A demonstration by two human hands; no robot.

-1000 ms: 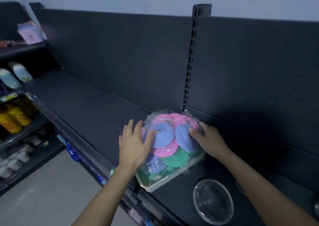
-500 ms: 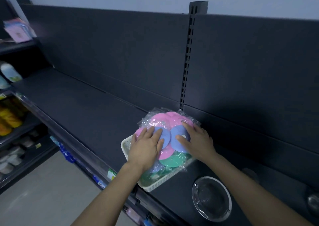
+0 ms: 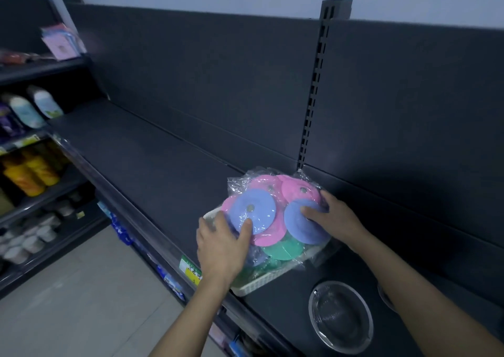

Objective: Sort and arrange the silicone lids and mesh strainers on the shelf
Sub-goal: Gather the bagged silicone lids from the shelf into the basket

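Several plastic-wrapped silicone lids in pink, blue and green are heaped in a white basket on the dark shelf. My left hand grips the left blue lid at its lower edge, with the thumb on top. My right hand pinches the right blue lid, thumb on its face and fingers round its far edge. Pink lids lie behind and a green lid below. A round mesh strainer lies on the shelf right of the basket, under my right forearm.
The shelf's back panel and a slotted upright rise just behind the basket. The rim of a second strainer peeks out behind my right arm. Bottles and jars fill the shelves at the left. Price tags line the shelf's front edge.
My hands have spread apart: the left slid to the pile's left edge, the right to its right side. The two blue lids now lie further apart and more exposed.
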